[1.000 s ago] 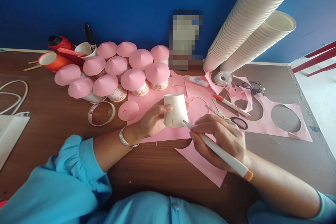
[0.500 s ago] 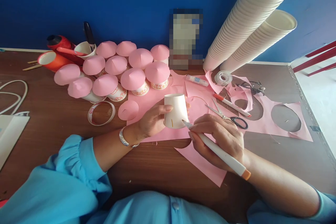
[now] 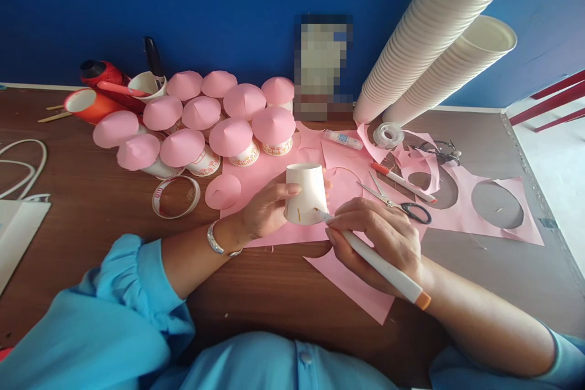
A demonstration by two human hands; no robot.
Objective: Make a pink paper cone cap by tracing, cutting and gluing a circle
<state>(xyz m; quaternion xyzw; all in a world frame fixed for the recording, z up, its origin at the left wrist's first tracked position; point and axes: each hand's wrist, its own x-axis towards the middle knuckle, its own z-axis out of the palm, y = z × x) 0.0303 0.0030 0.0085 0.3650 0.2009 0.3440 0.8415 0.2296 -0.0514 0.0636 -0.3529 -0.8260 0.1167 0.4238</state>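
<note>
My left hand (image 3: 267, 204) is closed around a small white paper cup (image 3: 305, 192), held upside down with its wide rim lowest. A short yellow-brown stroke marks the cup near that rim. In my right hand (image 3: 381, 237) is a white marker pen (image 3: 379, 263) with an orange end, its tip at the cup's lower right side. Beneath the cup lies pink paper (image 3: 269, 225). Scissors (image 3: 393, 201) with black handles and another orange-ended marker (image 3: 404, 181) rest on the paper to the right.
Several cups topped with pink paper cones (image 3: 231, 137) stand at the back left, beside a cut paper ring (image 3: 176, 197). Two tall cup stacks (image 3: 434, 24) lean by the blue wall. A glue stick (image 3: 342, 139), a tape roll (image 3: 388, 134) and cut pink scraps (image 3: 461, 219) lie right.
My right hand and the marker have shifted slightly left along the cup's lower side. My left hand keeps its hold, and the cup has barely moved.
</note>
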